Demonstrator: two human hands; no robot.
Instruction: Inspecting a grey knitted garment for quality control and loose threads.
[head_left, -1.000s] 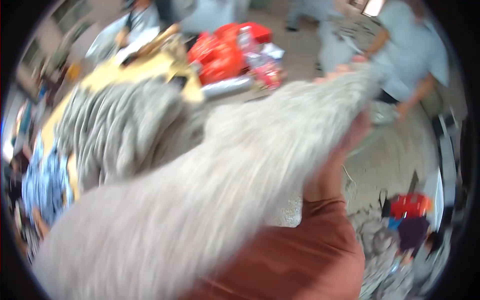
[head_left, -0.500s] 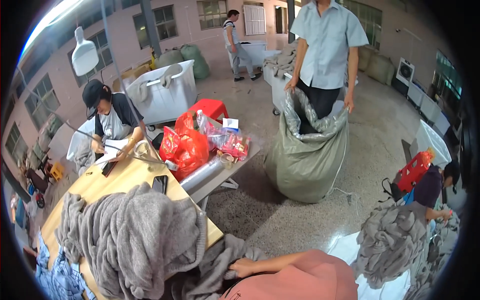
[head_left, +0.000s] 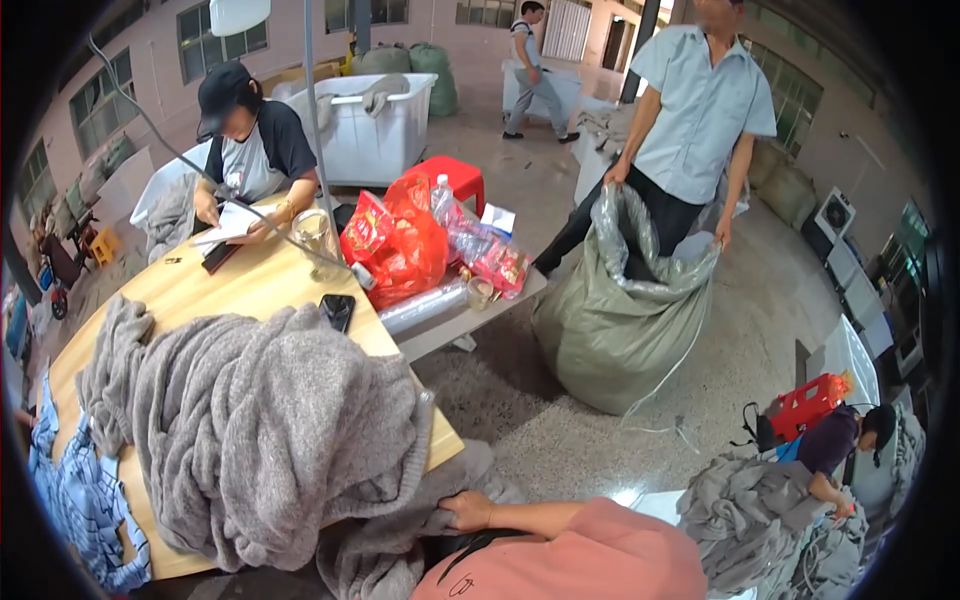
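Note:
My right hand (head_left: 467,511) comes in from the lower right, out of a coral sleeve (head_left: 590,565). Its fingers are closed on a grey knit garment (head_left: 385,555) that hangs at the table's near right edge. Just left of it, a large heap of grey knitwear (head_left: 270,430) lies folded over itself on the light wooden table (head_left: 240,290), partly touching the garment in my hand. My left hand does not show.
A phone (head_left: 337,311) and a blue checked cloth (head_left: 85,490) lie on the table. Across it a person (head_left: 250,150) handles papers. Another person (head_left: 690,110) grips a big green sack (head_left: 620,340). Red bags (head_left: 400,240) crowd a side table. More knitwear (head_left: 745,515) is piled at right.
The view has shifted, and my right hand sits slightly farther left and higher, still gripping the knit. The person with the sack now leans, a leg stretched toward the side table.

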